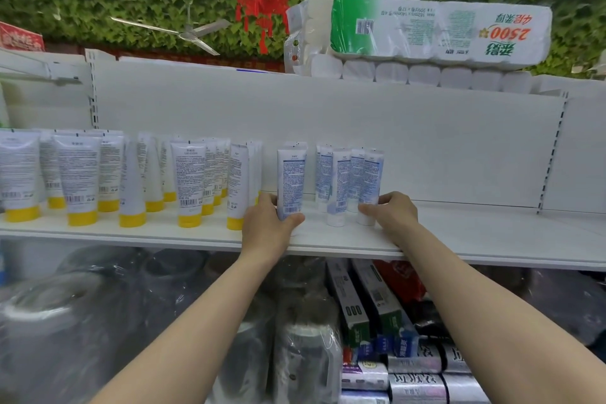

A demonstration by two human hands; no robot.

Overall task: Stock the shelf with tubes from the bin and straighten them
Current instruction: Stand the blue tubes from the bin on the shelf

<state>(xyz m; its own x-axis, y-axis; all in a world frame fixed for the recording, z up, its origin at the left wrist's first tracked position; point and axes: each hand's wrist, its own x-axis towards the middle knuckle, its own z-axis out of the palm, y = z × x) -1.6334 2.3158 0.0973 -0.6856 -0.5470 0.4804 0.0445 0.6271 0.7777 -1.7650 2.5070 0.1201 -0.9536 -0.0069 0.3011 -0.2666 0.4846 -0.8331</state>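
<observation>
On the white shelf (475, 239) stand upright tubes, caps down. My left hand (267, 223) grips the base of a white-and-blue tube (290, 180) at the shelf's middle. To its right stands a small cluster of white-and-blue tubes (347, 180); my right hand (392, 211) holds the base of the rightmost tube (372, 180) in that cluster. Several white tubes with yellow caps (188, 184) fill the shelf's left half in rows. No bin is in view.
The shelf's right part beyond the cluster is bare up to a slotted upright (552, 154). A pack of toilet rolls (426, 36) lies on top of the shelving. Below the shelf are plastic-wrapped goods (305, 354) and boxed items (367, 298).
</observation>
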